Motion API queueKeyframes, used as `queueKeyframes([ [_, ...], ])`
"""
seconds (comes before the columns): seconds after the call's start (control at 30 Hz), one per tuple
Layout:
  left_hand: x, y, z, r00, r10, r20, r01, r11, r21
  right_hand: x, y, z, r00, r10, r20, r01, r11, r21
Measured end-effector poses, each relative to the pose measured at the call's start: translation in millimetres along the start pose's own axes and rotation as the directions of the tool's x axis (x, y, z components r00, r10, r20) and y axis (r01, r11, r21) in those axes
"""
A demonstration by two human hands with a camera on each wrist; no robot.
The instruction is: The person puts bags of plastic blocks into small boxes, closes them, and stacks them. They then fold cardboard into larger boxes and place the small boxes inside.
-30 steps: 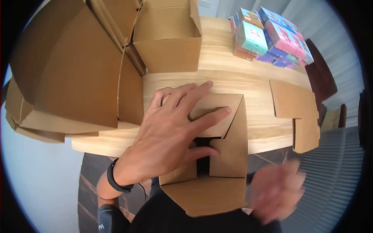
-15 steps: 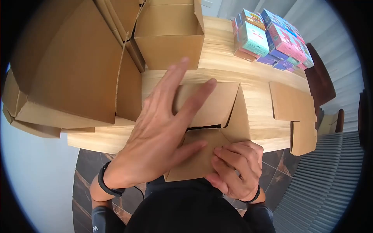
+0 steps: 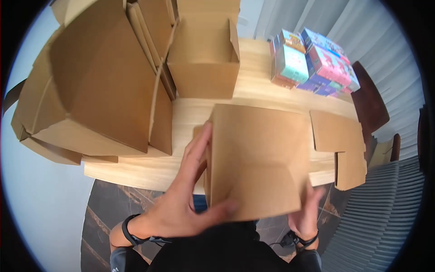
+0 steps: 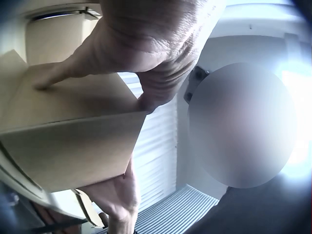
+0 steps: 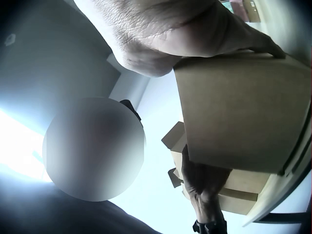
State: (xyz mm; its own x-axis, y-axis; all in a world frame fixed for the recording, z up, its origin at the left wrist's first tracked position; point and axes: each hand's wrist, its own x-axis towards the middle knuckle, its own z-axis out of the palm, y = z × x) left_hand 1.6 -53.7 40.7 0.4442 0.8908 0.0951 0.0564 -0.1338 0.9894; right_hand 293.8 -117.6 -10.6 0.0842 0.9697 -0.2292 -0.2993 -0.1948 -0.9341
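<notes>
A small cardboard box (image 3: 260, 145) is held between both hands at the table's near edge, tilted with a plain face towards the head camera. My left hand (image 3: 181, 199) grips its left side, the thumb across the near lower part of the face and the other fingers along the side. At the lower right edge my right hand (image 3: 306, 213) holds the box, most of its fingers hidden behind it. In the left wrist view the left hand (image 4: 146, 44) spreads over one side of the box (image 4: 73, 151); the right hand (image 4: 114, 197) supports the opposite side.
A large open carton (image 3: 104, 95) stands on the table (image 3: 190, 109) at left, with another open box (image 3: 204, 79) behind it. Colourful small boxes (image 3: 312, 63) are stacked at back right. A flat cardboard piece (image 3: 337, 133) lies at the right edge, near a brown chair (image 3: 369, 102).
The right hand came in and folded the near flap down over the opening. Since then the box has been turned, bringing a plain face up, and both hands have shifted to its sides.
</notes>
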Motion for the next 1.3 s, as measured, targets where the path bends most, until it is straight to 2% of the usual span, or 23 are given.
queueKeyframes([
  [0.07, 8.4, 19.4, 4.0, 0.983, 0.181, -0.033, -0.174, 0.974, 0.147, 0.1, -21.7, 3.3, 0.842, -0.454, 0.290, 0.385, 0.884, 0.264],
  [0.13, 24.8, 9.9, 2.1, 0.780, 0.622, 0.075, -0.625, 0.766, 0.148, 0.8, -23.6, -11.9, 0.717, -0.669, 0.195, 0.528, 0.705, 0.474],
  [0.2, 45.7, -5.8, -3.7, 0.461, 0.862, 0.211, -0.885, 0.463, 0.044, -0.6, -23.3, -22.8, 0.760, -0.650, -0.026, 0.531, 0.597, 0.601],
  [0.23, 33.2, -2.3, -11.0, 0.684, 0.663, 0.304, -0.718, 0.685, 0.122, -0.2, -18.2, -28.7, 0.800, -0.590, -0.105, 0.511, 0.579, 0.635],
  [0.27, 15.5, -0.5, -16.1, 0.841, 0.395, 0.369, -0.492, 0.843, 0.217, 7.1, -10.2, -29.5, 0.744, -0.540, -0.393, 0.668, 0.604, 0.435],
  [0.3, 6.9, -14.2, -12.9, 0.830, 0.400, 0.388, -0.502, 0.840, 0.208, 9.8, 3.9, -41.9, 0.783, -0.592, -0.192, 0.597, 0.629, 0.497],
  [0.37, -10.5, -57.2, -0.5, 0.906, 0.352, 0.235, -0.279, 0.914, -0.294, 11.3, 12.0, -30.6, 0.830, -0.532, -0.167, 0.554, 0.750, 0.361],
  [0.47, -41.5, -83.6, 17.4, 0.988, 0.135, 0.077, -0.111, 0.960, -0.257, 8.3, 6.2, -28.9, 0.874, -0.484, -0.041, 0.485, 0.874, 0.018],
  [0.5, -42.2, -80.0, 22.2, 0.994, 0.103, 0.035, -0.087, 0.947, -0.309, 7.8, -0.8, -25.4, 0.902, -0.428, 0.052, 0.431, 0.890, -0.151],
  [0.6, -31.6, -62.8, 26.2, 0.977, 0.191, -0.094, -0.207, 0.955, -0.214, 21.6, -37.4, -28.2, 0.962, -0.234, 0.140, 0.257, 0.951, -0.173],
  [0.67, -18.6, -44.9, 18.9, 0.941, 0.315, -0.125, -0.318, 0.948, -0.004, 38.7, -57.4, -38.4, 0.944, -0.260, 0.203, 0.303, 0.927, -0.221],
  [0.73, -3.7, -35.7, 13.0, 0.906, 0.409, -0.106, -0.390, 0.906, 0.163, 59.4, -73.0, -40.9, 0.824, -0.470, 0.317, 0.567, 0.658, -0.496],
  [0.8, 4.6, -32.1, 10.0, 0.860, 0.491, 0.139, -0.510, 0.829, 0.228, 71.0, -98.8, -34.4, 0.754, -0.529, 0.390, 0.655, 0.561, -0.506],
  [0.83, 13.3, -30.4, 9.8, 0.860, 0.494, 0.132, -0.511, 0.827, 0.235, 66.3, -119.8, -27.7, 0.885, -0.248, 0.394, 0.453, 0.654, -0.606],
  [0.9, 36.9, -29.7, 10.9, 0.829, 0.557, 0.046, -0.559, 0.827, 0.054, 65.7, -138.2, -25.0, 0.851, -0.032, 0.524, 0.485, 0.431, -0.761],
  [0.93, 50.3, -28.0, 8.0, 0.820, 0.571, 0.031, -0.572, 0.817, 0.076, 53.2, -159.8, -20.1, 0.766, 0.044, 0.642, 0.623, 0.198, -0.757],
  [1.0, 77.3, -28.2, 4.4, 0.825, 0.461, -0.326, -0.475, 0.879, 0.042, 26.8, -185.6, -18.2, 0.808, 0.374, 0.455, 0.369, 0.281, -0.886],
  [1.03, 90.3, -31.3, 2.9, 0.797, 0.490, -0.353, -0.414, 0.869, 0.272, 26.2, -179.8, -8.8, 0.802, 0.370, 0.468, 0.392, 0.265, -0.881],
  [1.07, 90.1, -22.5, 7.1, 0.784, 0.500, -0.367, -0.420, 0.863, 0.280, 26.4, -166.6, 7.7, 0.883, 0.058, 0.465, 0.450, 0.170, -0.877],
  [1.1, 86.2, -9.8, 12.9, 0.888, 0.306, -0.344, -0.317, 0.948, 0.023, 30.5, -155.0, 20.2, 0.858, -0.263, 0.441, 0.473, 0.070, -0.878],
  [1.2, 101.9, -37.0, 13.9, 0.952, 0.211, -0.223, -0.213, 0.977, 0.014, 75.3, -124.7, 32.1, 0.724, -0.394, 0.566, 0.600, -0.045, -0.798],
  [1.27, 92.0, -48.0, 6.4, 0.985, 0.166, -0.057, -0.175, 0.932, -0.318, 89.7, -120.7, 28.0, 0.690, -0.415, 0.593, 0.638, -0.039, -0.769],
  [1.3, 80.4, -45.5, 2.1, 0.987, 0.134, -0.085, -0.155, 0.929, -0.337, 89.6, -128.0, 23.8, 0.852, -0.174, 0.494, 0.509, 0.050, -0.860],
])
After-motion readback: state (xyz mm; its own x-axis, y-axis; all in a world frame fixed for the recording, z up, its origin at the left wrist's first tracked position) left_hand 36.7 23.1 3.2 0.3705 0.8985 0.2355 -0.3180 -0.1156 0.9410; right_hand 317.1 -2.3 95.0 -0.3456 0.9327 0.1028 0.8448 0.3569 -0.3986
